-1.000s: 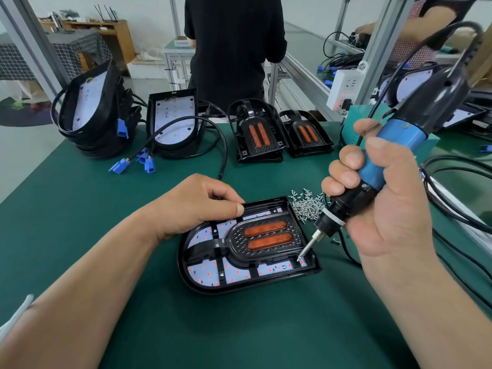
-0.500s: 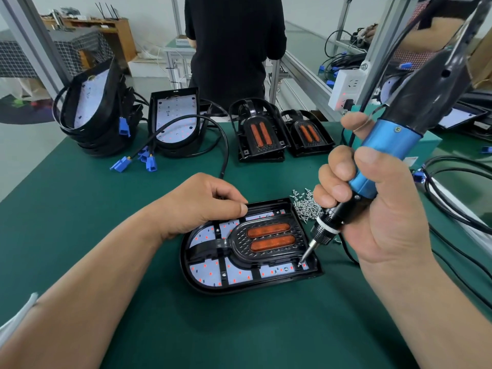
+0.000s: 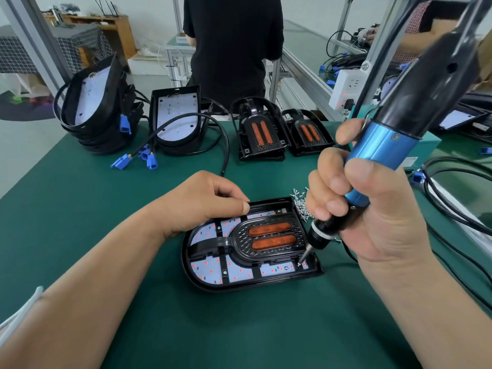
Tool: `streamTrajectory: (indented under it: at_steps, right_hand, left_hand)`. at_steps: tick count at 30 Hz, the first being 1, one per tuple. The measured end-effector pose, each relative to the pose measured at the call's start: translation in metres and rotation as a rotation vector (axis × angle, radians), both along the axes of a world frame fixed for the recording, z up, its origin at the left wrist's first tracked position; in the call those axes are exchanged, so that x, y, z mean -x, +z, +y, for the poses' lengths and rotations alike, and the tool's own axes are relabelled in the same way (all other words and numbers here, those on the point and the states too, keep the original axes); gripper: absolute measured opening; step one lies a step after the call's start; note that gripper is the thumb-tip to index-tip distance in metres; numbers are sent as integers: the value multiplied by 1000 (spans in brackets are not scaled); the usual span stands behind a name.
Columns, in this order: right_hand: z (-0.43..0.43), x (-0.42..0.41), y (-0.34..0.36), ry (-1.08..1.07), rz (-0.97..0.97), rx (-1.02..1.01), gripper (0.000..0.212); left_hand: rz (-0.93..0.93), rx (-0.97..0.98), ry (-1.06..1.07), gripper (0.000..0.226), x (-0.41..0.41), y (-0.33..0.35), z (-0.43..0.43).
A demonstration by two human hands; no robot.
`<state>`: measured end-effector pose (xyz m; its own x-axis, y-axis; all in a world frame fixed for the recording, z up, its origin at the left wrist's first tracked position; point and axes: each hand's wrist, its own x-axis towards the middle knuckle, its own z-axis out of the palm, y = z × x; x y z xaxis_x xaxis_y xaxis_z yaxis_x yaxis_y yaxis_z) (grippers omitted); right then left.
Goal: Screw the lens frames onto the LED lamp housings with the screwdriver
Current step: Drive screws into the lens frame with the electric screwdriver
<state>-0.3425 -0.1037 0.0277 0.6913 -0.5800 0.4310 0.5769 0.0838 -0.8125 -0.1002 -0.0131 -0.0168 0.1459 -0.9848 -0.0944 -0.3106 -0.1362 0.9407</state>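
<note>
An LED lamp housing point(image 3: 250, 283) lies flat at the middle of the green worktop point(image 3: 80, 222), its rounded end toward 9 o'clock, with the black lens frame point(image 3: 269, 251) and its two orange lenses seated inside it. The left hand point(image 3: 202, 206) sits at the housing's 11 o'clock edge, fingers point(image 3: 231, 194) curled down over the far rim and thumb laid along them, holding it steady. The right hand point(image 3: 372, 222) has its fingers wrapped tight round the blue barrel of the electric screwdriver point(image 3: 383, 147), which leans up toward 1 o'clock; its bit tip is down on the frame at about 4 o'clock, near the housing's square corner. A loose pile of small screws point(image 3: 300, 201) lies just beside the housing at 2 o'clock. Toward 12 o'clock, two lamps with frames fitted point(image 3: 261, 134) stand propped side by side; at 10 o'clock are stacked housings point(image 3: 93, 115) with black cables and blue connectors point(image 3: 147, 158). A person in black point(image 3: 231, 43) stands beyond the worktop's far edge.
</note>
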Motion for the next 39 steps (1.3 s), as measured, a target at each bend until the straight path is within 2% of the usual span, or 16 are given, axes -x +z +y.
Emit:
streamTrajectory:
  at_steps: [4,9,16,24,30,35,39]
  right_hand:
    - [1,1,0,63,-7,47,28]
    - [-2,2,-4,128,-44,62,44]
    - [-11,-2,-9,-40,-76,-98,52]
    - [-22,2,-8,-217,-16,-306,56]
    - [-43,26,2,-306,-11,-405,58]
    - [-57,52,10,-363,-35,-394,62]
    - [-71,85,12,-410,32,-322,62]
  left_hand:
    - [0,-2,6,17,0,0,0]
    - [6,-8,5,17,0,0,1]
    - [-2,-27,2,20,-1,1,1]
    - [26,-17,-11,22,-2,1,1]
    - [14,10,-29,38,-3,-1,0]
    - [-2,14,-41,37,-4,-2,-1]
    - [-28,5,-50,39,-5,-2,-1]
